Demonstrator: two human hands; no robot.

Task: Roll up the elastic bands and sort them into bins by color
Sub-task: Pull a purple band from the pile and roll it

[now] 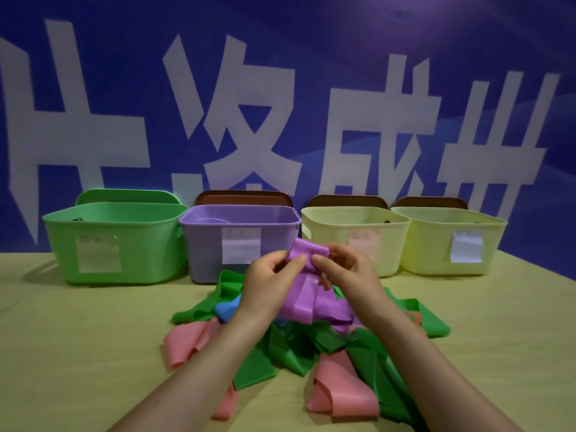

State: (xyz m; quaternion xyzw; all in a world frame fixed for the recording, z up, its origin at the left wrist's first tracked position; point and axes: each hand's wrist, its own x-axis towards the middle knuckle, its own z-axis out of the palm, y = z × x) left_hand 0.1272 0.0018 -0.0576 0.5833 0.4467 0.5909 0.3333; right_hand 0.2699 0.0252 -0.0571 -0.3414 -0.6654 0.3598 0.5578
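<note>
While both hands work above the pile, bare yellow-green tablecloth (78,338) spreads wide to either side, out to the frame edges. The left hand (268,282) and right hand (346,272) each pinch the purple band (304,275) with curled fingers and thumb, its upper end partly rolled, its tail hanging onto the heap of green bands (293,353), pink bands (339,391) and a blue band (227,308). Behind stand 4 bins: green bin (124,238), purple bin (205,244), and 2 pale yellow bins (352,222) (442,241). Their contents cannot be made out. Each bears a paper label, unreadable. Large white characters cover the blue backdrop (311,35).
</note>
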